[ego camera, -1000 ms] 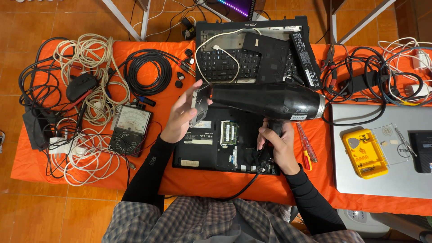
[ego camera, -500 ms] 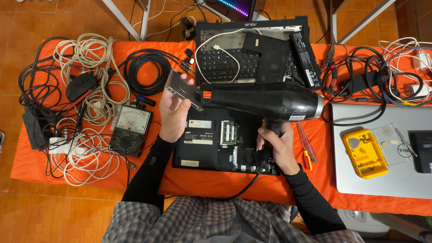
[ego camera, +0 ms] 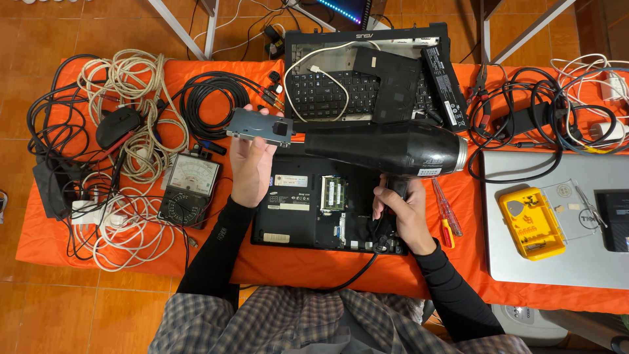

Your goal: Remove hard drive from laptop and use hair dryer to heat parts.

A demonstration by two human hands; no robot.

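Right now my left hand (ego camera: 252,160) is raised above the orange table (ego camera: 131,259), fingers curled around a small flat grey metal plate (ego camera: 260,127) that I hold by its lower edge, thumb on its near face, so the plate sits level and a little tilted just off the nozzle of the hair dryer (ego camera: 386,147). My left forearm, in a black sleeve, runs straight up from my lap, wrist nearly straight, palm turned toward me. My right hand (ego camera: 400,210) is closed tight around the handle of the black hair dryer, knuckles facing up, with the dryer's body lying crosswise above the table and its nozzle pointing left at the plate; the black cord drops from the handle past my wrist toward my lap. My right forearm angles in from the lower right, elbow bent. Beneath both hands lies an opened black laptop base (ego camera: 321,210) with its green memory sticks showing, partly covered by the dryer. Beyond it rests a laptop keyboard shell (ego camera: 327,85) with a white cable looped over the keys and a black battery pack (ego camera: 445,78) leaning at its right side. Left of my left hand sits an analogue meter (ego camera: 187,190) among coils of white cable (ego camera: 131,78) and a black cable coil (ego camera: 213,101). Just right of my right hand lie red-handled screwdrivers (ego camera: 445,213), and farther right a yellow bit case (ego camera: 532,223) rests on a closed silver laptop (ego camera: 557,262).
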